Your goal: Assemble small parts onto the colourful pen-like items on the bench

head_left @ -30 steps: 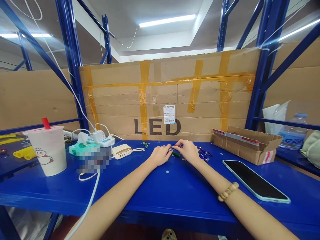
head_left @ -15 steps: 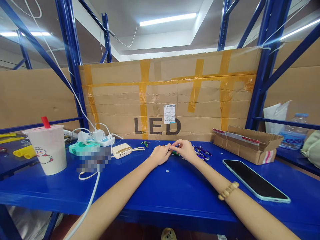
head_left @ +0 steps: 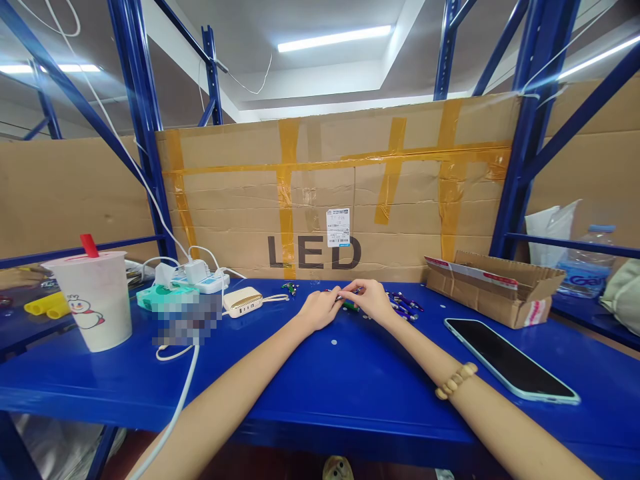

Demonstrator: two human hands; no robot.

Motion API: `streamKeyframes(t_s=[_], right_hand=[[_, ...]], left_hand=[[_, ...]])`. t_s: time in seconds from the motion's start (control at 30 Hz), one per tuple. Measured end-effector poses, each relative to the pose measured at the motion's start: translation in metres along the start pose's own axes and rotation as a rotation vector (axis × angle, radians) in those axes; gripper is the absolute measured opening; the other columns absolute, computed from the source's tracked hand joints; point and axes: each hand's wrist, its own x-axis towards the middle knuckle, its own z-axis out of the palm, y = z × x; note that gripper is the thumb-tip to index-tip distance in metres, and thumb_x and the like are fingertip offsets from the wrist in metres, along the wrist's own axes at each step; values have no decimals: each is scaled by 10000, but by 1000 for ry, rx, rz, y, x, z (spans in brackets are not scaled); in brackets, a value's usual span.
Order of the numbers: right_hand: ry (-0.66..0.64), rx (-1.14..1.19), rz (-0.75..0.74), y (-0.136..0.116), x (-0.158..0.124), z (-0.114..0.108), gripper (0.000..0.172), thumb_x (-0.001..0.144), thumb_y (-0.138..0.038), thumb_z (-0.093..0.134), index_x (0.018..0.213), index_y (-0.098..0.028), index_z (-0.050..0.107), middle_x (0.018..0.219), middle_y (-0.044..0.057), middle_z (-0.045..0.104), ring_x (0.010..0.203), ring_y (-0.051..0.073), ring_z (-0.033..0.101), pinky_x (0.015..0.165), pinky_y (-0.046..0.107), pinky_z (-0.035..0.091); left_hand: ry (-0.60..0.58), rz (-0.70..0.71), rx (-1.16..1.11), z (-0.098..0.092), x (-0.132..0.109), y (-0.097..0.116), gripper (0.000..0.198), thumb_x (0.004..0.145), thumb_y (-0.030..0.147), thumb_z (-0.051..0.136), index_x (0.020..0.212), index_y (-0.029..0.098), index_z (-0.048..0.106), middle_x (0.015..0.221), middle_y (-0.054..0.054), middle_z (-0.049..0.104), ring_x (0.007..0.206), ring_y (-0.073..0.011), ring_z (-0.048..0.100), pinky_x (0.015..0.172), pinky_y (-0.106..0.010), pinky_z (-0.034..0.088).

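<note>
My left hand [head_left: 320, 311] and my right hand [head_left: 370, 300] meet over the far middle of the blue table. Their fingers are pinched together at the tips around something tiny, mostly hidden by the fingers. Below the right fingers lies a small green piece [head_left: 351, 307]. Just right of that hand is a loose pile of shiny purple and blue pieces [head_left: 407, 307], too small to name. Left of my left hand, a little cluster of green pieces [head_left: 290, 289] rests on the table.
To the left stand a paper cup [head_left: 97, 303], a white power strip [head_left: 213, 283] with cables, and a cream power bank [head_left: 243, 302]. On the right are a phone [head_left: 510, 360] and an open cardboard box [head_left: 493, 287]. A large cardboard sheet [head_left: 230, 207] backs the table.
Both hands stay in nearly the same place, fingertips together. At the far left edge, a blurred shape like another person's hand now shows over the yellow items. The view has shifted very slightly.
</note>
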Motion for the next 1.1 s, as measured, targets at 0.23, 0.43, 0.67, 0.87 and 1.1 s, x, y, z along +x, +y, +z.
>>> streamKeyframes(t_s=[0.23,0.43,0.67,0.87,1.1], right_hand=[[-6,-1,13,-2,-1,-1,294,656,-480,586,702,-200,663,561,-1,641,465,128,563,477,223,406],[-5,-19,13,-3,-1,-1,296,660,-482,581,703,-201,664,531,-7,628,456,125,555,470,220,394],[-7,-9,6,-3,-2,-1,303,660,-495,571,699,-208,659,536,-11,628,453,121,552,451,213,384],[-13,-15,19,-4,-3,-2,312,660,-508,567,704,-212,657,533,-16,627,440,113,541,447,212,378],[-37,6,6,-1,-2,0,322,662,-521,563,718,-213,640,662,-14,661,446,99,550,434,204,375]], left_hand=[[-2,-6,-2,-1,0,0,314,899,350,201,1030,182,431,949,-68,640,870,-220,606,717,-299,425],[-9,-9,-5,-2,0,1,304,901,350,199,1019,185,426,922,-59,644,861,-217,609,720,-296,423],[-17,-7,-25,-1,1,0,303,901,353,196,1024,188,419,930,-62,642,873,-219,605,722,-299,425],[-34,-18,-26,0,1,0,314,900,359,191,1040,190,416,945,-68,637,878,-219,604,721,-299,428],[-22,-3,-33,0,1,-1,302,900,358,191,1018,196,417,929,-60,638,868,-219,608,704,-301,435]])
